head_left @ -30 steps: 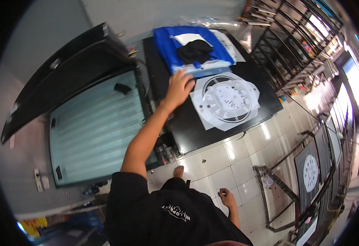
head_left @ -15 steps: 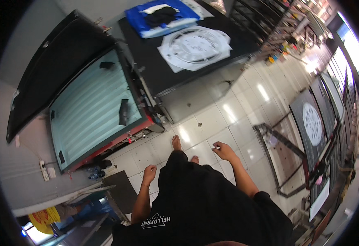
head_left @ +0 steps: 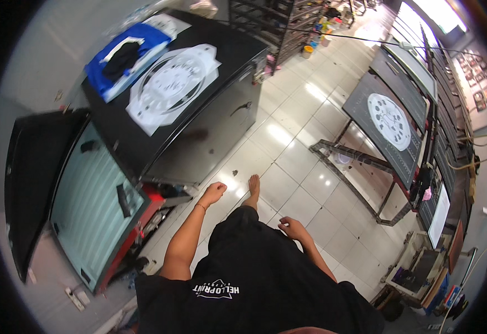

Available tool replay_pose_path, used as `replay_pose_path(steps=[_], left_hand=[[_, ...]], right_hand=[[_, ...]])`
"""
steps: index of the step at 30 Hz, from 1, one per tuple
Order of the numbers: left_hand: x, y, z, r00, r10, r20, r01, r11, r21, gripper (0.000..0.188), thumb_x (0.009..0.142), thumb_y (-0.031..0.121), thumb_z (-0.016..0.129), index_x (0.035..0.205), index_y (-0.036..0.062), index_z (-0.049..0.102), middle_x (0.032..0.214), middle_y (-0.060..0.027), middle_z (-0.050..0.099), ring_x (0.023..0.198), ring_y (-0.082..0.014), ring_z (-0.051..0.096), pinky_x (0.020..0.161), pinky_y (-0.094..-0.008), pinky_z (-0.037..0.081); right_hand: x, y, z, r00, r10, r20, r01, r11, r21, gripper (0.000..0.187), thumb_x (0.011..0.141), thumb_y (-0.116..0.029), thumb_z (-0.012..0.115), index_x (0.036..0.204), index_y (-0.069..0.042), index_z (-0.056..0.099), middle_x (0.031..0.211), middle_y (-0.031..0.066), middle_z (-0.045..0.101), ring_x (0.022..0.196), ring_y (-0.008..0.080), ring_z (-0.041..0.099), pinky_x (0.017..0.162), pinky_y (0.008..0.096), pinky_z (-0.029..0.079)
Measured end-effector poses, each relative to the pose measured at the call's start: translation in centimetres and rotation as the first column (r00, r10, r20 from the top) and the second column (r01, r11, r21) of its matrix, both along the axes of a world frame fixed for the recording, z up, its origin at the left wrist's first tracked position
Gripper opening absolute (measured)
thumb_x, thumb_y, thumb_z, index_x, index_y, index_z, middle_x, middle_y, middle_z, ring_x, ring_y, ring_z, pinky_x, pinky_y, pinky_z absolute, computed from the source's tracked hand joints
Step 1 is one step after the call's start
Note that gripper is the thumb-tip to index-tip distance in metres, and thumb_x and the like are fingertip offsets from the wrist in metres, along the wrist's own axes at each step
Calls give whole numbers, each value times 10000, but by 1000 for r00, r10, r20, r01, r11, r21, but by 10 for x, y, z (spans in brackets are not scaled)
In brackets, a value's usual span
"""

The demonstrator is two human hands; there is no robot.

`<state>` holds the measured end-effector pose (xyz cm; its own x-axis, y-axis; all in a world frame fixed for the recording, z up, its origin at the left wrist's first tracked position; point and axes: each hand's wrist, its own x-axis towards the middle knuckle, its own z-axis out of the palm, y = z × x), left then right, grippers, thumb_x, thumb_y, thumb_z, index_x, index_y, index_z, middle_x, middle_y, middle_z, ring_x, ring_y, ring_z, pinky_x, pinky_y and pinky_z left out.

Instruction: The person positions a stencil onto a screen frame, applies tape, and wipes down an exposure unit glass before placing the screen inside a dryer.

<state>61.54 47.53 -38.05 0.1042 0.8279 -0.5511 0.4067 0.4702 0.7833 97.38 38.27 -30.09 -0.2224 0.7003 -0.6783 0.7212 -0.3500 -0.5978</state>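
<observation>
My left hand swings forward over the tiled floor, its fingers curled in and nothing visible in them. A bracelet is on that wrist. Lower and to the right, my right hand hangs beside my dark shorts, empty, with thumb and fingers slightly apart. Neither hand touches anything. Nearest to my left hand is the black cabinet. White sheets with a large round print lie on its top, next to a blue plastic package with black cloth.
At left stands a glass-topped machine with its black lid raised. Slanted dark boards on a metal frame line the right, one bearing a round white print. A dark rack and a yellow tub are farther off.
My view has turned right and moved forward. The left hand has swung forward and the right hand back. The cabinet and glass-topped machine now appear farther left.
</observation>
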Motion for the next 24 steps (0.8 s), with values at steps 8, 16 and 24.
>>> replay_pose_path(steps=[8,16,24], left_hand=[[79,243,-49,961,266,-75,-272,958,-86,308,792,267,530,980,29,586,802,-86,604,709,-186,607,574,-301,468],[105,322,-111,956,242,-166,-220,966,138,259,745,266,564,846,31,603,825,-169,631,819,-316,601,739,-384,471],[157,161,-40,946,80,-314,-51,994,101,275,738,280,521,835,52,640,833,-179,629,801,-319,610,719,-391,473]], right_hand=[[124,66,9,957,-202,209,192,979,67,386,822,-302,556,1081,-16,564,1051,162,601,969,297,575,841,352,441],[212,81,-43,815,-563,135,578,805,-131,371,844,-298,525,1079,-13,557,861,96,621,723,193,591,598,333,477],[211,215,-82,932,16,-363,-196,863,-465,401,879,-351,462,1119,-37,527,957,68,598,766,166,559,669,323,451]])
